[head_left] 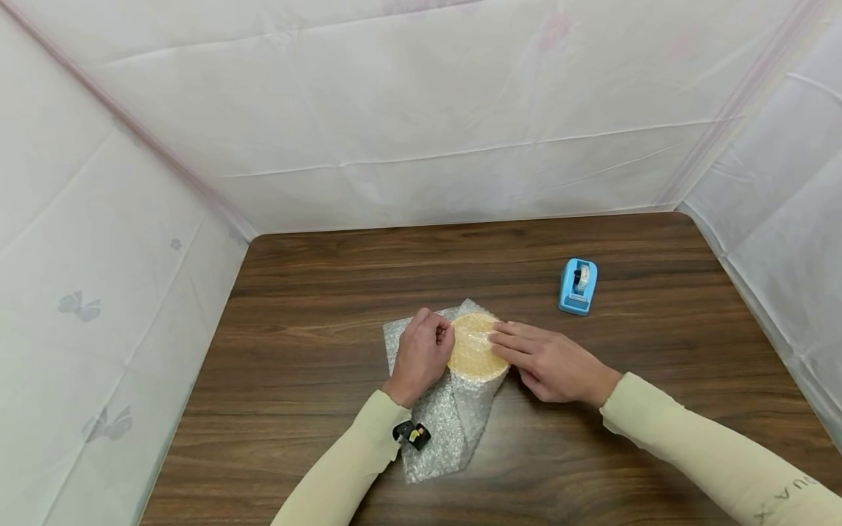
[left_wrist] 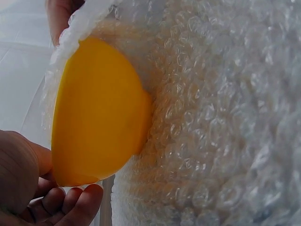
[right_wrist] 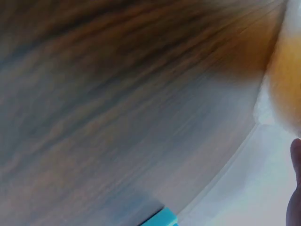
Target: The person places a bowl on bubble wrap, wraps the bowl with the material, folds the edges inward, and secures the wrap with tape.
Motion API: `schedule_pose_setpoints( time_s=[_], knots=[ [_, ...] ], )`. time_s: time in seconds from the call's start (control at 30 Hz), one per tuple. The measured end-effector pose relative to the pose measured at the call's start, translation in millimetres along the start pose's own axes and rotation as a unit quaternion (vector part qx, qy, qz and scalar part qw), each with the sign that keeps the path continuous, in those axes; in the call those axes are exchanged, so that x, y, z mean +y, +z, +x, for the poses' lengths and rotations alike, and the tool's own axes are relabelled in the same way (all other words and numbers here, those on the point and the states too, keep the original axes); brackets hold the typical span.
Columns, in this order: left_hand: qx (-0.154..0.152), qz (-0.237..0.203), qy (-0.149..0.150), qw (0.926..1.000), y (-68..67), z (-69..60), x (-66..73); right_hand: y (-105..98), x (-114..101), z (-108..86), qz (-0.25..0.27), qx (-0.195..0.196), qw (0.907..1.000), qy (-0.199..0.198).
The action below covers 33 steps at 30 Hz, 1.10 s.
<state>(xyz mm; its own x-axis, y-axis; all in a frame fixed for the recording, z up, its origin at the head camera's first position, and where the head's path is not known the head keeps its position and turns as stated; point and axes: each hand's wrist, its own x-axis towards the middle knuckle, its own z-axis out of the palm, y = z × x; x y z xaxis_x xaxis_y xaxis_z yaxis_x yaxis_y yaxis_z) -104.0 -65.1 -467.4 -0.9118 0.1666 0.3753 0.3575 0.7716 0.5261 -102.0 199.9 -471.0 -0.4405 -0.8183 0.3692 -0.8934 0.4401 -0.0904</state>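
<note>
A yellow bowl (head_left: pixel 472 354) sits mouth up on a sheet of bubble wrap (head_left: pixel 435 431), with part of the wrap folded over its opening. My left hand (head_left: pixel 421 354) is at the bowl's left edge. In the left wrist view, the thumb and curled fingers of that hand (left_wrist: pixel 23 174) hold the rim of the bowl (left_wrist: pixel 96 113), whose side there is uncovered. Across the bowl, my right hand (head_left: pixel 559 363) rests its extended fingers on the wrap over the right edge. Only a fingertip of it shows in the right wrist view.
Behind and to the right stands a blue tape dispenser (head_left: pixel 579 286) with a roll of clear tape. The dark wood table (head_left: pixel 302 365) is bordered at the back and sides by pale hanging sheets (head_left: pixel 421 190).
</note>
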Motion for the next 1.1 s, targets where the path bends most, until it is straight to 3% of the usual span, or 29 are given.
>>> schedule_pose_setpoints(
  time_s=[0.17,0.47,0.83,1.1],
  knots=[
    [-0.001,-0.003,0.003,1.0000,-1.1,0.6,-0.6,2,5,3.3,-0.020,0.005,0.9986,-0.048],
    [0.000,-0.004,-0.002,1.0000,-0.6,0.9,-0.5,5,8,8.2,-0.051,-0.013,0.9949,-0.087],
    [0.005,-0.023,-0.006,0.9997,-0.9,0.4,0.4,5,8,13.0,-0.056,-0.040,0.9942,-0.082],
    [0.006,-0.054,-0.029,0.9981,-3.5,-0.4,0.6,4,6,12.4,-0.058,-0.042,0.9941,-0.081]
  ],
)
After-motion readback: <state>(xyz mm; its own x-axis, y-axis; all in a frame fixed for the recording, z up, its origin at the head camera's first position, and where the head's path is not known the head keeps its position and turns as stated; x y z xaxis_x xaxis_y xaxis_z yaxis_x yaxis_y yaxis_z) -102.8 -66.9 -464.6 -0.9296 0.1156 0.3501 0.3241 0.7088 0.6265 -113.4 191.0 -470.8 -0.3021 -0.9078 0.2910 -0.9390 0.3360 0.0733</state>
